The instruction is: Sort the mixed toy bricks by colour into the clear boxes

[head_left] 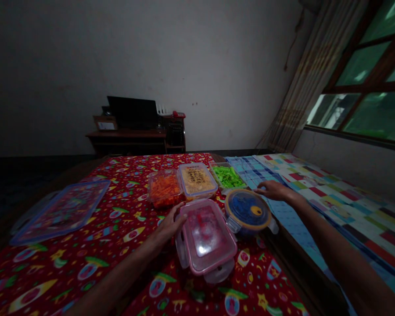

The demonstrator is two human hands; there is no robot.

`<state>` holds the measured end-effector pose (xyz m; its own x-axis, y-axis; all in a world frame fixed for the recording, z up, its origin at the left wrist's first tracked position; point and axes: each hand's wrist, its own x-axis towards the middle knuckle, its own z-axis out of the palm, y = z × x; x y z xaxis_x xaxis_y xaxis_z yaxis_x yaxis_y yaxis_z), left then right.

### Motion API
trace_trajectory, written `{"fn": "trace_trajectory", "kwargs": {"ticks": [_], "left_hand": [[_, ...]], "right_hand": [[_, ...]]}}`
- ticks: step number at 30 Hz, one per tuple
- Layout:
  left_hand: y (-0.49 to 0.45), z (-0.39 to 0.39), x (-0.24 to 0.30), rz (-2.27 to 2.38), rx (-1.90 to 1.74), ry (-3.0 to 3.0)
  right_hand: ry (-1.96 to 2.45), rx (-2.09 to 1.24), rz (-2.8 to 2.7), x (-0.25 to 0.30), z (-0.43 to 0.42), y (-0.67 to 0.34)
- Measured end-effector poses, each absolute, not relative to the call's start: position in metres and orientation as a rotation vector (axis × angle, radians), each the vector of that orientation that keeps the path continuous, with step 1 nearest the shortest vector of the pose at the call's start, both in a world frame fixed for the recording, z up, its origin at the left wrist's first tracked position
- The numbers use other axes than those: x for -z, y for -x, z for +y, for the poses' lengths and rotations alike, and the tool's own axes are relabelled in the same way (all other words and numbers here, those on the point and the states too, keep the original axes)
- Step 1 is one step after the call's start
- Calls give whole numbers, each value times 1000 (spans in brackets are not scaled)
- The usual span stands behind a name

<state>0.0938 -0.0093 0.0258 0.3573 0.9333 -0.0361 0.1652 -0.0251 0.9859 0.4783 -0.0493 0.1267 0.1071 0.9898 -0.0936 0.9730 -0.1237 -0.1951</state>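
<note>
Pink-rimmed, the clip-lid container (206, 237) of red pieces sat on the red patterned tablecloth (85, 263) near the middle. The left hand (170, 226) lay against its 9 o'clock side, fingers curled loosely on the edge, gripping nothing else. At 1 o'clock from it stood the round blue container (248, 212) with a yellow rim; the right hand (272, 190) rested flat and open at that container's 1 o'clock, beside the tub of green pieces (227, 176). Orange tub (164, 189) and yellow tub (197, 180) stood at 12 o'clock. A loose clear lid (61, 211) lay at 9 o'clock
</note>
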Motion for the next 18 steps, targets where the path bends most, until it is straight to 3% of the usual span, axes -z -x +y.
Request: {"fn": "trace_trajectory", "kwargs": {"ticks": [3,10,18], "left_hand": [[-96,-12,-27,1091,-828,-1418],[-83,-16,-30,1117,-878,-1522],[-53,-18,-22,1009,-840,-1447]], "right_hand": [[2168,168,-2132,-133,-27,-448],[2229,-136,-2368,-126,26,-375],[2278,-62,-2235,-128,54,-345]]}}
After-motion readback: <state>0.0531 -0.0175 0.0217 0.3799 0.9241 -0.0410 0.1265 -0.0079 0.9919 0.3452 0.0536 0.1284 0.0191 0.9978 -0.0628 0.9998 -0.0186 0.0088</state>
